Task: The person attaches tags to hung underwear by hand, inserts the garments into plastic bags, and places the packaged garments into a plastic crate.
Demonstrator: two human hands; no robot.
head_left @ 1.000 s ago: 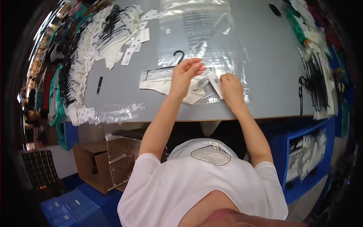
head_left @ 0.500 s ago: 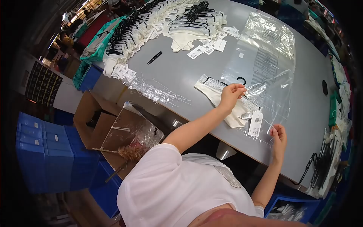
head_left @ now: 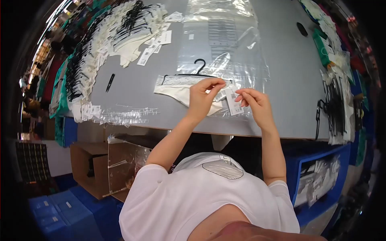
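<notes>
White lace-trimmed briefs (head_left: 177,91) lie on the table, hung on a black hanger (head_left: 200,64) whose hook points away from me. My left hand (head_left: 204,96) is over their right half, thumb and fingers pinched near the lace waistband; what sits in the pinch is too small to tell. A white paper tag (head_left: 234,103) lies at the right end of the briefs. Beside that tag's upper right edge, my right hand (head_left: 257,105) is closed at the fingertips, with something thin that I cannot make out.
Clear plastic bags (head_left: 241,44) lie behind the briefs. More hung white briefs (head_left: 130,50) are piled at the back left. Clear plastic tag fasteners (head_left: 124,115) and a black pen (head_left: 110,82) lie left. A blue bin (head_left: 299,160) and cardboard box (head_left: 90,160) stand below the table.
My view has swung right and the table appears straighter. My right hand has come up and closer to my left hand, beside the tag. The left hand stays pinched near the waistband.
</notes>
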